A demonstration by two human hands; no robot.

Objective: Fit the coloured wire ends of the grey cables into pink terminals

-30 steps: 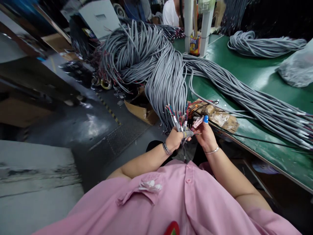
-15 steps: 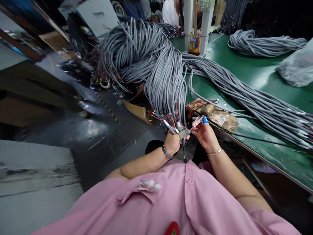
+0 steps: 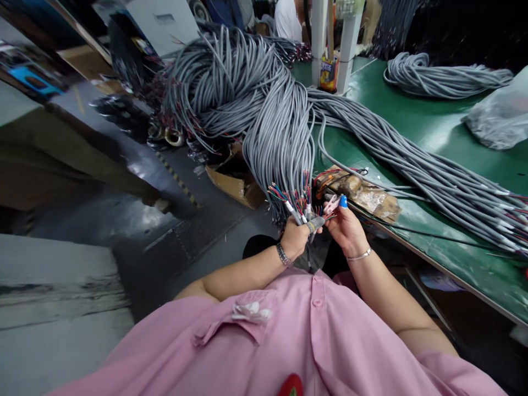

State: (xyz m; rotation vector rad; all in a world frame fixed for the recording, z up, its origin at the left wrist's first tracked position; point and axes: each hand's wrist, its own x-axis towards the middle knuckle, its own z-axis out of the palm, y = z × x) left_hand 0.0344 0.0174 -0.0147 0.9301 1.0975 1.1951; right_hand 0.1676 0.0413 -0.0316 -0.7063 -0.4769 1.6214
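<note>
My left hand (image 3: 293,237) is closed around a bunch of grey cable ends (image 3: 297,206) whose coloured inner wires fan out above the fist. My right hand (image 3: 346,226) sits just to the right of it, fingers pinched on a small pink tool (image 3: 332,203) held against the wire ends; a blue cap covers one fingertip. Both hands hover in front of my pink shirt, off the edge of the green table (image 3: 433,132). A thick bundle of grey cables (image 3: 284,126) hangs over that edge just behind my hands.
More grey cable runs across the table to the right (image 3: 433,176), and a coil (image 3: 441,77) lies at the back. A taped brown block (image 3: 363,193) sits by the table edge. A plastic bag (image 3: 501,115), white posts (image 3: 332,38), a floor box (image 3: 235,184) and another person (image 3: 286,19) are around.
The fanned wire ends in my left hand tilted left, then came back closer to upright. My right hand stays pinched at the wire ends. The view shifted slightly.
</note>
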